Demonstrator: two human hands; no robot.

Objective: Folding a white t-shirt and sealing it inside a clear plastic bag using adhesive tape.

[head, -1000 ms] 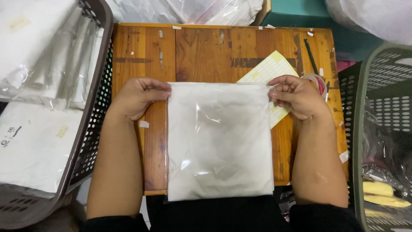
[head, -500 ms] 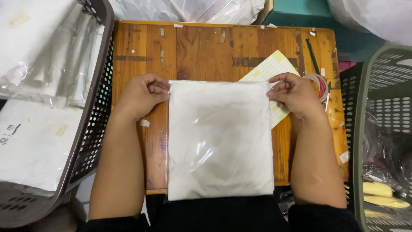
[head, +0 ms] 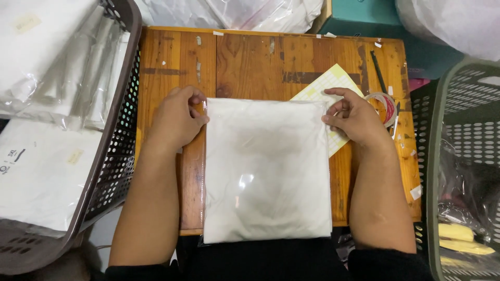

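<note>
A clear plastic bag holding a folded white garment (head: 266, 169) lies flat on the small wooden table (head: 245, 57), its lower edge hanging over the table's near side. My left hand (head: 176, 119) pinches the bag's top left corner between thumb and fingers. At the top right corner my right hand (head: 354, 118) rests with its fingertips on the bag's edge. A yellow sheet of small stickers (head: 329, 88) lies partly under the bag and under my right hand.
A brown basket (head: 112, 156) at the left holds several bagged white garments. A green-grey basket (head: 458, 171) stands at the right with plastic and yellow items inside. A tape roll (head: 384, 106) and a dark pen (head: 378, 64) lie at the table's right edge. More bagged goods are piled behind.
Both hands have shifted slightly down along the bag's top corners. The bag now lies flatter and smoother on the table.
</note>
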